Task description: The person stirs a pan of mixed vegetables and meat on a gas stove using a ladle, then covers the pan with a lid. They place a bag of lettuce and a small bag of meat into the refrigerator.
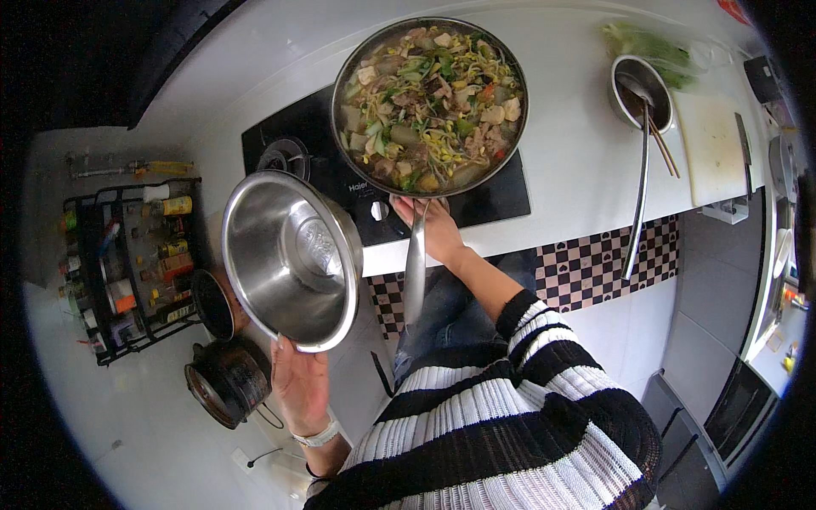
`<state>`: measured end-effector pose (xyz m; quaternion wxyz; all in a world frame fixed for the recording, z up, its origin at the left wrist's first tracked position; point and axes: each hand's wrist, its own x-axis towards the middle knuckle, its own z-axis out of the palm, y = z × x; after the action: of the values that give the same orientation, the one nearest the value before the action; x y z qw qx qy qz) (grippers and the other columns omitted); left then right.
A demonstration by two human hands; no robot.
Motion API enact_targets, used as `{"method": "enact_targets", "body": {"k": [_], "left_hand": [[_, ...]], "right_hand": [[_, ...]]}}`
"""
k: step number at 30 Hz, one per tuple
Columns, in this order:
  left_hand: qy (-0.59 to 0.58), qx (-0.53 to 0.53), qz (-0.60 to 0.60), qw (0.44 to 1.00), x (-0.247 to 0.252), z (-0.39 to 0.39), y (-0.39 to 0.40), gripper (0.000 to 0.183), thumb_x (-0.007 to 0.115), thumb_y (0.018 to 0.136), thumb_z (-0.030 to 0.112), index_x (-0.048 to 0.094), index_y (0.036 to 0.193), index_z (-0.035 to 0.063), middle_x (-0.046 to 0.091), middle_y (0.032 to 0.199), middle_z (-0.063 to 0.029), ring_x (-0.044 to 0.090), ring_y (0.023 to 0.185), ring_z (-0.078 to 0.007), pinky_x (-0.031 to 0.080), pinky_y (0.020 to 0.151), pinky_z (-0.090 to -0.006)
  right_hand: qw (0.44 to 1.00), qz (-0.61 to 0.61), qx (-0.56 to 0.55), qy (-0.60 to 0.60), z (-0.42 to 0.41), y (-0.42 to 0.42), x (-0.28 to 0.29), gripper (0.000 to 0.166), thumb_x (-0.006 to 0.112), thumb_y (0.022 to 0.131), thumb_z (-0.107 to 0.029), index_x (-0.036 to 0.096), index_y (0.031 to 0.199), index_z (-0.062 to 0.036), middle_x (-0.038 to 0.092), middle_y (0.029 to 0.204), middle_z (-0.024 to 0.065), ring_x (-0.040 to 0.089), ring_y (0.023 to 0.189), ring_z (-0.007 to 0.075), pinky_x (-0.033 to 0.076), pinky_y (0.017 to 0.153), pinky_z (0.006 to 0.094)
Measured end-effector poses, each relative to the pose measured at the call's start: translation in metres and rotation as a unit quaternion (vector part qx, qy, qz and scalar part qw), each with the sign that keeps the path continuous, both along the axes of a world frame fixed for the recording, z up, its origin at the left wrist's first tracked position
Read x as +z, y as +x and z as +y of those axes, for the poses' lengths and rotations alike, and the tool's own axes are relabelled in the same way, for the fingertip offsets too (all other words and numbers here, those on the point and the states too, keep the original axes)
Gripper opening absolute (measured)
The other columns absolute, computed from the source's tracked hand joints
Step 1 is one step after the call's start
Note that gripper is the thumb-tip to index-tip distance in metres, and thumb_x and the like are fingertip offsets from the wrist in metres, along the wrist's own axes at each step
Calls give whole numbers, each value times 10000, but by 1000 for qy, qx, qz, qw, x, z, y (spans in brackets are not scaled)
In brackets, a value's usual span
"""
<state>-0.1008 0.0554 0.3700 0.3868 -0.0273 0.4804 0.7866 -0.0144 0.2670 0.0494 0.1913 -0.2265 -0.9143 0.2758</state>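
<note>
My left hand [299, 382] grips the lower rim of a stainless steel bowl [261, 268], tilted so that its inside faces me; nothing shows in it. A deep frying pan [526, 121] stands on the black glass gas hob [516, 194]. Stewed food [433, 108] with bean sprouts, tofu cubes, meat and greens fills it. Its metal handle [414, 274] points towards me. My right hand [440, 233] reaches beneath that handle to the hob's front, by the pan's near edge. Its fingertips are partly hidden, seemingly at a control knob.
One hob knob [379, 211] and a left burner [287, 159] are visible. To the right, a steel pot [615, 95] holds a long-handled ladle [637, 210] and chopsticks [663, 150]. Beyond lie a cutting board [711, 150], a knife [744, 146] and bagged greens [650, 51]. A seasoning rack [131, 268] and dark pots [233, 382] stand left.
</note>
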Motion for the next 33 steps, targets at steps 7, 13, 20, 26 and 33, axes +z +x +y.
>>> {"method": "enact_targets", "body": {"k": [7, 13, 20, 26, 33], "left_hand": [[15, 10, 4, 1000, -4, 7, -3, 327, 552, 1019, 109, 576, 1339, 45, 567, 1424, -110, 528, 1319, -239, 403, 1148, -444], [4, -31, 26, 999, 1, 33, 9, 359, 535, 1022, 114, 548, 1375, 49, 523, 1465, -113, 492, 1349, -245, 379, 1158, -467], [-52, -26, 14, 998, -1, 80, 28, 475, 533, 1015, 120, 436, 1474, 43, 482, 1497, -130, 452, 1383, -275, 343, 1174, -476], [-93, 33, 4, 995, 0, 96, 52, 471, 542, 1007, 129, 446, 1460, 46, 491, 1487, -138, 473, 1369, -290, 346, 1173, -494], [-7, 54, -141, 988, -2, 95, 65, 408, 453, 1066, 205, 495, 1418, 4, 509, 1485, -145, 461, 1366, -287, 335, 1157, -462]], "right_hand": [[995, -39, 94, -23, 32, 80, 8, 534, 504, 905, -78, 549, 1428, -172, 493, 1518, 48, 401, 1441, 267, 276, 1220, 431], [983, -52, -173, -29, 99, 162, 22, 612, 513, 857, 12, 500, 1457, -109, 472, 1529, 89, 384, 1446, 322, 286, 1206, 470], [966, -29, -256, 12, 169, 161, -16, 650, 483, 852, 39, 462, 1484, -111, 390, 1577, 134, 333, 1464, 378, 258, 1214, 490], [989, -109, -99, 32, 269, 113, 11, 645, 512, 914, -44, 382, 1538, -141, 381, 1589, 94, 270, 1504, 319, 225, 1236, 444], [978, -14, -204, 30, 419, 69, -33, 629, 509, 858, 11, 458, 1475, -102, 432, 1540, 151, 346, 1457, 352, 252, 1222, 447]]}}
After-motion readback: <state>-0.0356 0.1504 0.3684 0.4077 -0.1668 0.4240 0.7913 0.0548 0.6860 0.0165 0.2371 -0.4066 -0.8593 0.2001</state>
